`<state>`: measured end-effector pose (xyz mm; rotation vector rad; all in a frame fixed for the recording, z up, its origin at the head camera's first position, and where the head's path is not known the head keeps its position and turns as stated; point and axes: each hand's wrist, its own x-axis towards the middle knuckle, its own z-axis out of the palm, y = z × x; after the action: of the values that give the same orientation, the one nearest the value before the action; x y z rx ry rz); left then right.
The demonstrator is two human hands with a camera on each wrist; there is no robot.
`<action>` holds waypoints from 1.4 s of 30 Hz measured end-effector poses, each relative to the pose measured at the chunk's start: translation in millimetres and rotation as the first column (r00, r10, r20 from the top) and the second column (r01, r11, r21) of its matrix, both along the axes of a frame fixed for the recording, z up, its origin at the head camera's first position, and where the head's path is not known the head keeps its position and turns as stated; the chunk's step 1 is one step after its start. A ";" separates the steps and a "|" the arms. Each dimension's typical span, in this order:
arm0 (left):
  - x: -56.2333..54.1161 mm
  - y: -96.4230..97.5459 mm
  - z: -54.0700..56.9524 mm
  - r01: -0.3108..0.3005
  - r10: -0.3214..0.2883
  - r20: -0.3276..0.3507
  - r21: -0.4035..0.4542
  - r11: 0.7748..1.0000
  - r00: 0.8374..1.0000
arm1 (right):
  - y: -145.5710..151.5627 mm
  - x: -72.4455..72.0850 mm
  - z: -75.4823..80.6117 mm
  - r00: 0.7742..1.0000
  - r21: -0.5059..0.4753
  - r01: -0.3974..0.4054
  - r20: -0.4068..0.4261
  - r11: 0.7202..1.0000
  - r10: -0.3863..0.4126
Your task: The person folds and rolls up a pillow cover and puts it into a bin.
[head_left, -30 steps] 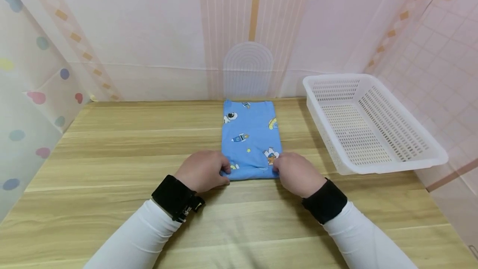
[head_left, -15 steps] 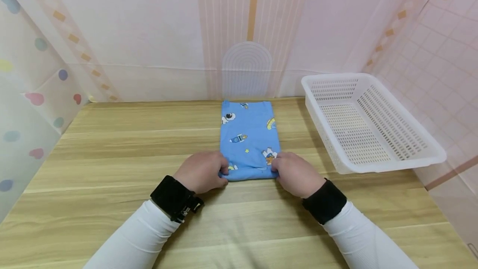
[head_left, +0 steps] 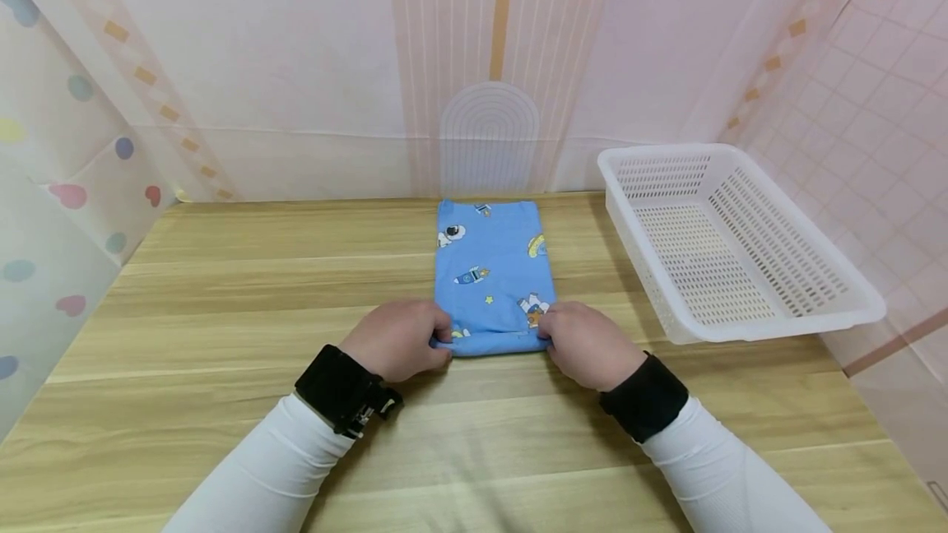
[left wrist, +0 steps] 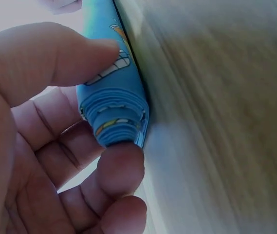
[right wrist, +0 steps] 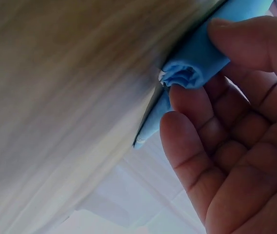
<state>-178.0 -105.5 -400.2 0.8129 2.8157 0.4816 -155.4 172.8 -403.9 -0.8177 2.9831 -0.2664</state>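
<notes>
A blue cloth (head_left: 492,270) printed with astronauts, rockets and rainbows lies folded into a long rectangle, its near edge rolled up. My left hand (head_left: 400,340) pinches the left end of that roll. In the left wrist view the thumb lies on top of the roll (left wrist: 114,105), whose end shows many tight layers, and the fingertips curl under it. At the right end, my right hand (head_left: 588,344) grips the same roll between thumb and fingers. The right wrist view shows the roll's crumpled end (right wrist: 182,75), with the flat part of the cloth (right wrist: 153,122) stretching beyond it.
A white perforated plastic basket (head_left: 770,323) stands on the right of the wooden table (head_left: 244,294). Behind the cloth's far end rises a pale printed backdrop (head_left: 296,48), with more patterned sheeting on both sides. Black bands (head_left: 644,397) circle both wrists.
The near edge of the cloth has rolled slightly farther over, away from me, and the roll looks a bit more defined. Both hands keep their hold; the basket stays put.
</notes>
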 end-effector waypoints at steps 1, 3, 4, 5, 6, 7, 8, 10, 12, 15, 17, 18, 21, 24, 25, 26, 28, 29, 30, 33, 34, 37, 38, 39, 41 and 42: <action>-0.3 -0.2 0.2 0.000 0.000 0.004 0.002 1.000 1.000 | 0.0 0.0 0.3 1.000 0.002 0.001 0.002 1.000 -0.001; -1.0 -0.5 0.2 -0.001 0.001 0.011 0.002 1.000 1.000 | 0.0 0.0 0.9 1.000 0.005 0.005 0.008 1.000 -0.005; -1.2 -0.7 0.2 0.000 0.000 0.015 0.003 1.000 1.000 | 0.0 -0.1 1.2 1.000 0.006 0.008 0.011 1.000 -0.008; -1.4 -0.8 0.3 0.001 -0.001 0.019 0.003 1.000 1.000 | 0.0 -0.2 1.3 1.000 0.005 0.012 0.016 1.000 -0.012; -1.6 -1.0 0.5 0.001 -0.001 0.024 0.003 1.000 1.000 | 0.1 -0.3 1.5 1.000 0.005 0.016 0.019 1.000 -0.016; -1.7 -1.0 0.7 0.001 -0.001 0.029 0.003 1.000 1.000 | 0.1 -0.5 1.5 1.000 0.006 0.020 0.021 1.000 -0.020; -1.9 -1.2 0.7 0.003 -0.003 0.035 0.003 1.000 0.999 | 0.1 -0.7 1.4 0.999 0.007 0.023 0.023 1.000 -0.023; -2.1 -1.2 0.6 0.006 -0.006 0.048 0.006 1.000 0.999 | 0.3 -1.0 1.3 0.999 0.008 0.028 0.023 1.000 -0.028; -2.5 -1.2 0.2 0.007 -0.008 0.055 0.006 1.000 0.998 | 0.5 -1.3 1.0 0.999 0.007 0.032 0.023 0.999 -0.032; -2.9 -1.4 -0.9 0.017 -0.017 0.054 0.004 1.000 0.998 | 0.8 -1.4 1.0 0.999 0.008 0.033 0.022 0.999 -0.033; -3.3 -1.6 -1.8 0.026 -0.026 0.045 -0.002 1.000 0.999 | 1.1 -1.4 1.0 0.999 0.007 0.035 0.024 0.999 -0.035; -3.5 -1.7 -2.2 0.030 -0.030 0.041 -0.003 1.000 0.999 | 1.3 -1.4 0.9 0.999 0.008 0.036 0.025 0.999 -0.036; -4.4 -2.1 -3.2 0.036 -0.036 0.038 -0.004 0.999 0.999 | 1.8 -2.3 0.5 0.998 0.000 0.041 0.039 0.999 -0.041; -6.0 -2.6 -4.0 0.032 -0.032 0.053 -0.003 0.999 0.998 | 2.3 -3.6 0.7 0.996 -0.017 0.051 0.067 0.999 -0.050; -6.7 -2.7 -4.2 0.031 -0.031 0.060 -0.003 1.000 0.998 | 2.4 -4.2 0.7 0.995 -0.024 0.055 0.080 0.998 -0.053; -7.5 -2.9 -4.3 0.029 -0.029 0.070 -0.003 1.000 0.997 | 2.7 -4.7 0.8 0.994 -0.030 0.059 0.093 0.998 -0.056; -9.4 -3.0 -4.6 0.027 -0.026 0.088 -0.004 1.000 0.996 | 3.0 -6.0 0.7 0.992 -0.040 0.065 0.115 0.997 -0.060; -10.4 -2.9 -4.8 0.025 -0.025 0.098 -0.003 1.000 0.995 | 3.2 -6.7 0.6 0.990 -0.042 0.068 0.125 0.997 -0.062; -11.6 -2.9 -5.0 0.024 -0.023 0.108 -0.002 1.000 0.994 | 3.4 -7.3 0.5 0.989 -0.045 0.072 0.135 0.996 -0.066; -14.0 -2.7 -5.3 0.016 -0.016 0.134 0.006 1.000 0.991 | 3.7 -9.0 0.6 0.983 -0.055 0.088 0.166 0.995 -0.078; -14.6 -2.6 -5.5 0.012 -0.013 0.143 0.011 1.000 0.990 | 3.7 -9.5 0.7 0.981 -0.056 0.093 0.174 0.994 -0.082; -16.4 -2.7 -5.4 -0.001 -0.004 0.172 0.026 1.000 0.985 | 4.0 -11.0 1.0 0.976 -0.063 0.109 0.195 0.992 -0.095; -17.0 -2.9 -5.1 -0.003 -0.003 0.179 0.032 0.999 0.984 | 4.2 -11.6 0.7 0.975 -0.063 0.113 0.200 0.992 -0.099; -17.3 -3.0 -4.8 -0.012 0.005 0.189 0.037 0.999 0.982 | 4.3 -12.1 0.5 0.974 -0.064 0.117 0.204 0.991 -0.102; -17.6 -3.7 -3.5 -0.024 0.015 0.204 0.044 0.999 0.979 | 4.3 -13.2 0.3 0.970 -0.070 0.125 0.218 0.990 -0.107; -17.7 -4.1 -2.8 -0.028 0.017 0.208 0.050 0.998 0.978 | 4.3 -13.7 0.1 0.968 -0.072 0.131 0.225 0.989 -0.111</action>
<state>-195.7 -109.6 -403.0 0.6962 2.6331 0.6087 -169.1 177.1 -403.7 -0.5697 2.8313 -0.4619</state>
